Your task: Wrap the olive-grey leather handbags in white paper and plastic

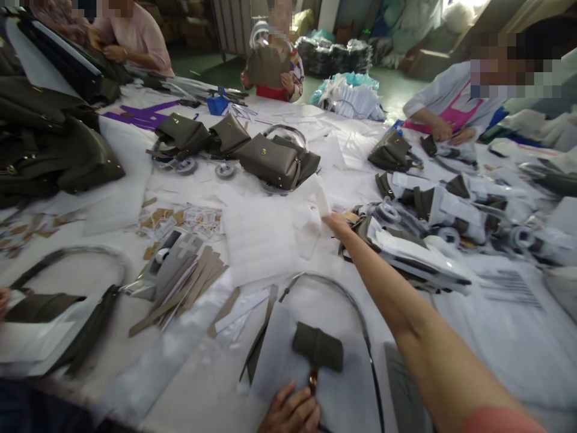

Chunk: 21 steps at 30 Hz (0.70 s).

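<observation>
In front of me lies a dark olive handbag (318, 346) with a long looped strap (356, 300), its body largely covered by a pale translucent sheet (274, 355). My left hand (291, 412) rests on the bag's lower front, below its gold clasp (312, 379), fingers laid out and gripping nothing I can see. Stretched far forward over the table, my right hand (336, 225) pinches the edge of a thin white sheet (321, 197), which is partly lifted. Beneath and left of that sheet lies a stack of white foam sheets (259, 234).
Several finished-looking olive handbags (270, 159) stand mid-table. Wrapped bags (419, 252) crowd the right; a bag heap (54, 144) fills the left. Grey-brown strips (180, 294) and small tags (180, 219) lie left. Co-workers sit around; one hand (4, 300) shows at the left edge.
</observation>
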Tool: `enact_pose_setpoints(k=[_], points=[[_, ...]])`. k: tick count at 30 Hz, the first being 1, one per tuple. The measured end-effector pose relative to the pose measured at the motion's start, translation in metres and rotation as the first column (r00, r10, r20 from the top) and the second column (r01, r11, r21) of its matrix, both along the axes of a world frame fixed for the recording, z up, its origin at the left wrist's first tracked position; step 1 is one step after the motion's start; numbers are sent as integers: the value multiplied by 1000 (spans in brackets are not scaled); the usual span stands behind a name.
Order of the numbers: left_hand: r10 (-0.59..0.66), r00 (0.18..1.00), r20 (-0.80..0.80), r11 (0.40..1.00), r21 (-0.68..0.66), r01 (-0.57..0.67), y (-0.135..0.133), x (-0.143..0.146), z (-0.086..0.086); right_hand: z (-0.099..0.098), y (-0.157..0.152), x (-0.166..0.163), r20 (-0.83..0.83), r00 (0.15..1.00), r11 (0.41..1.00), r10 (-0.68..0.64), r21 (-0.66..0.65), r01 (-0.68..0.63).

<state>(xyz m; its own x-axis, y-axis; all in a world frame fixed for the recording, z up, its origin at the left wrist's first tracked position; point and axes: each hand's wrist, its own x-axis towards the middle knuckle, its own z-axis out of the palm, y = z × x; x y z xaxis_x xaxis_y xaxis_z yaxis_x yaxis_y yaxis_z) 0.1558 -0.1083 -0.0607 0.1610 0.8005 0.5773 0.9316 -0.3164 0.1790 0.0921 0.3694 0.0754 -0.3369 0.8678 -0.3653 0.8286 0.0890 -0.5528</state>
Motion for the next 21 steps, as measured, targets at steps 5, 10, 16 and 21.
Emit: enact_pose_setpoints(k=[5, 10, 16, 21], points=[[-96, 990, 103, 976, -184, 114, -2, -7, 22, 27, -98, 73, -283, 959, 971, 29, -219, -94], [-157, 982, 106, 953, -244, 178, -1, -14, 32, 35, -232, 159, -197, 882, 896, 428, -36, -443], [-206, 978, 42, 940, -267, 210, 0, -18, 36, 1, -343, 195, 295, 795, 781, 531, 195, -594], [-235, 969, 71, 930, -273, 245, -1, -21, 37, -17, -371, 205, 443, 728, 679, 523, 301, -670]])
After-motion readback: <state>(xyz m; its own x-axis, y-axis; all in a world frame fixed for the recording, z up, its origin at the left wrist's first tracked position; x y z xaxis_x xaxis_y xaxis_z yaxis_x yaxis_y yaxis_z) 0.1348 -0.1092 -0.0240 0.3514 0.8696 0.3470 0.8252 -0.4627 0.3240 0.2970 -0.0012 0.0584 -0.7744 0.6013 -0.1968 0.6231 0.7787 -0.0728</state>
